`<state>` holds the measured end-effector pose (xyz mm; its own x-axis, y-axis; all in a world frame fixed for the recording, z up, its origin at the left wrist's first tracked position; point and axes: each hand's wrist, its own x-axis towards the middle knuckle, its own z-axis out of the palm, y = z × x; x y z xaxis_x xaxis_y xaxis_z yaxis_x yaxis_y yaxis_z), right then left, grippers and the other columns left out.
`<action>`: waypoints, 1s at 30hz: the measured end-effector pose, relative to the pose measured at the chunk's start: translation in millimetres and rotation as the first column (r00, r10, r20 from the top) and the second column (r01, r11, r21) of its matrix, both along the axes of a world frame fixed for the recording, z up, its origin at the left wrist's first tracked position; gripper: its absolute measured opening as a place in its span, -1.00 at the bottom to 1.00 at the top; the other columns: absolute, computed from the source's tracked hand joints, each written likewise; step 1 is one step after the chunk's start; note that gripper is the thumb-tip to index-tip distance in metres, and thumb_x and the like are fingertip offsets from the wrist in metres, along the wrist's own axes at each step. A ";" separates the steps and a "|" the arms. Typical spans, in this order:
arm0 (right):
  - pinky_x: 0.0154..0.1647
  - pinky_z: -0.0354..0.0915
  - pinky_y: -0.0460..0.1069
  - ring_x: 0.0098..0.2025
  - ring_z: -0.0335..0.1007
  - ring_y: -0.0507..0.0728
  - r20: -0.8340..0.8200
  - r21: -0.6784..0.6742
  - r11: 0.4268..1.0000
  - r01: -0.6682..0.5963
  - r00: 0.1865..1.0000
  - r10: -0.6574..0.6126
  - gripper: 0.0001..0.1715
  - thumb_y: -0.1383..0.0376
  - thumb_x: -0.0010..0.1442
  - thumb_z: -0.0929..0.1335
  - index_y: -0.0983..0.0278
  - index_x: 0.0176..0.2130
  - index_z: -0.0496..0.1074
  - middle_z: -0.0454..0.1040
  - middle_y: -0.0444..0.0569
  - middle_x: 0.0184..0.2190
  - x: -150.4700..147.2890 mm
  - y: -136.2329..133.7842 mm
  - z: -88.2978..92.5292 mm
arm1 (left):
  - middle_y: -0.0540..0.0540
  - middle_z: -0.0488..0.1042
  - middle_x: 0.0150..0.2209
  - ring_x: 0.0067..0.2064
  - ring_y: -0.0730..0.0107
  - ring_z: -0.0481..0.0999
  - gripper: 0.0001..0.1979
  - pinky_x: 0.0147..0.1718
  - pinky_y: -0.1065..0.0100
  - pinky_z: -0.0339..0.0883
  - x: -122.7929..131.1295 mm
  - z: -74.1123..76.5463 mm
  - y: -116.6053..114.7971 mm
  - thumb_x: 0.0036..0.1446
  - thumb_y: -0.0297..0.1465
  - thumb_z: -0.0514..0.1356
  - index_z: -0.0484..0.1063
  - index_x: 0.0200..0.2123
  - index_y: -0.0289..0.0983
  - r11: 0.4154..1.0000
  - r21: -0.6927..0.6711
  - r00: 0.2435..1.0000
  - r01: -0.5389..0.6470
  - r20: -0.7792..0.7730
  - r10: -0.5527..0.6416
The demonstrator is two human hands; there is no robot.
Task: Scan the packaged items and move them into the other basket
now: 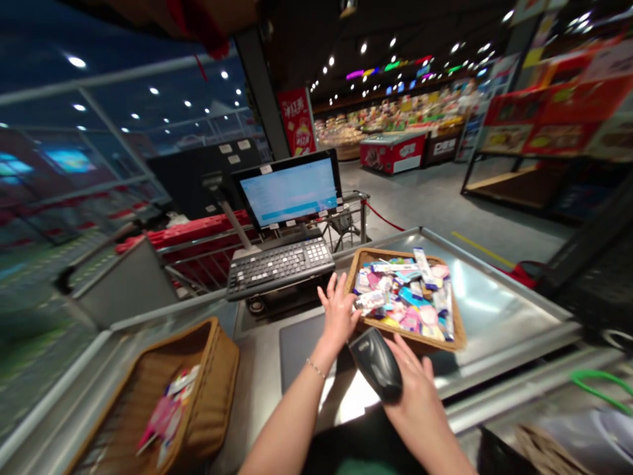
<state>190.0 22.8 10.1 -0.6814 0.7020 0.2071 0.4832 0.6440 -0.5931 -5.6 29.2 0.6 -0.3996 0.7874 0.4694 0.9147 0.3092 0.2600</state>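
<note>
My right hand [414, 389] holds a black barcode scanner [376, 364], its head tilted toward the upper left. At the left rim of a wicker basket [459, 330], my left hand [338, 310] pinches a small whitish packet [370, 302] between thumb and index finger, the other fingers raised. Many small colourful packets [413, 297] fill that basket. A second, deeper wicker basket [217, 369] stands at the lower left with a few packets [168, 412] inside, blurred.
Beyond my hands are a black keyboard [281, 267] and a lit monitor [291, 191]. A dark flat panel [301, 349] is set into the metal counter [504, 297], under my left forearm. A green loop [601, 379] lies at the right. Shopping carts [208, 244] stand behind the counter.
</note>
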 end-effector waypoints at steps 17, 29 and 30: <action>0.22 -0.13 0.55 0.35 0.04 0.34 -0.015 -0.037 0.988 -0.153 0.988 0.153 -0.40 0.45 0.03 0.20 0.28 0.08 0.34 0.36 0.17 0.17 -31.2 -8.6 -2.6 | -0.17 0.10 0.35 0.39 -0.05 -0.09 -0.74 0.19 -0.46 -0.18 -34.1 -1.4 -40.2 -0.08 -0.42 0.39 0.47 -0.26 -0.16 0.986 0.041 0.986 -0.163 0.025 0.162; 0.23 -0.13 0.54 0.35 0.04 0.33 0.011 -0.054 0.975 -0.215 0.976 0.216 -0.38 0.44 0.02 0.20 0.25 0.09 0.34 0.36 0.14 0.18 -46.3 -15.4 0.6 | -0.17 0.10 0.35 0.39 -0.07 -0.08 -0.73 0.18 -0.46 -0.18 -49.8 -11.0 -68.5 -0.08 -0.40 0.38 0.50 -0.24 -0.14 0.963 0.058 0.965 -0.263 0.025 0.262; 0.23 -0.14 0.53 0.35 0.04 0.33 0.013 -0.060 0.973 -0.223 0.975 0.224 -0.38 0.43 0.01 0.21 0.25 0.09 0.34 0.36 0.14 0.18 -47.3 -15.7 0.8 | -0.17 0.10 0.35 0.39 -0.08 -0.08 -0.73 0.18 -0.46 -0.17 -50.9 -11.4 -70.8 -0.07 -0.40 0.38 0.50 -0.24 -0.14 0.961 0.058 0.962 -0.272 0.026 0.271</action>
<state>142.8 7.2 10.8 -0.8257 0.5422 0.1555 0.3431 0.7016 -0.6245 -56.5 -41.6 -10.8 -0.6030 0.6184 0.5039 0.7937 0.5284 0.3014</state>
